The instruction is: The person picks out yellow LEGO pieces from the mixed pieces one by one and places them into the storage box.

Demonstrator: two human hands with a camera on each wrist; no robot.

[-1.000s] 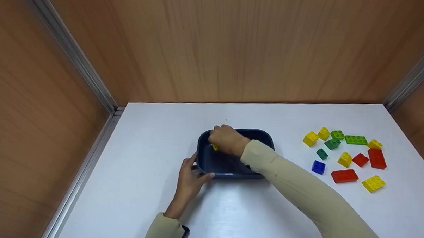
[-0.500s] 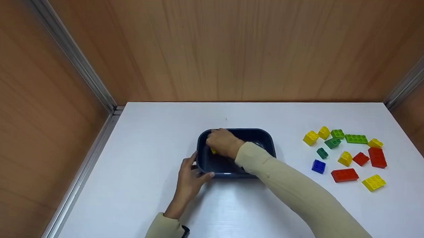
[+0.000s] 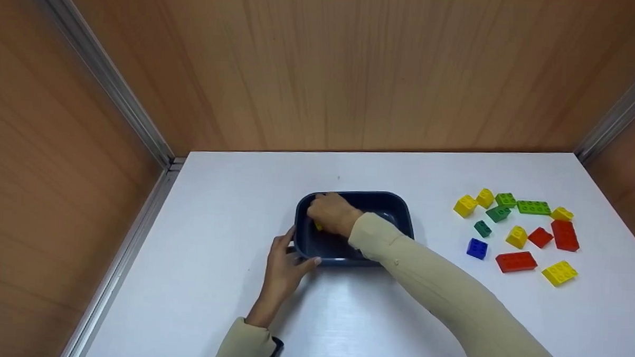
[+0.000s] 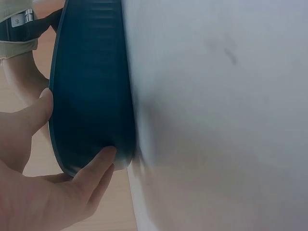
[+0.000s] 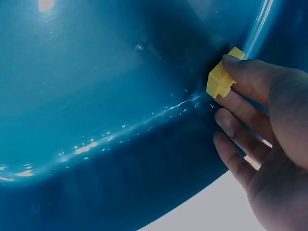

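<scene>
Left hand grips tray; right hand pinches yellow brick inside. Seemingly early: no other seen within; thirteen loose bricks on desk, right of both hands.

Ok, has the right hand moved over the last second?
Yes: against the tray, the right hand has shifted slightly left and a little down in the head view.

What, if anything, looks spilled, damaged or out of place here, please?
Mildly odd: tiny bright specks line the inner bottom edge of the blue tray, near the yellow brick the right hand pinches; droplets or glints, I cannot tell. Nothing looks broken.
</scene>
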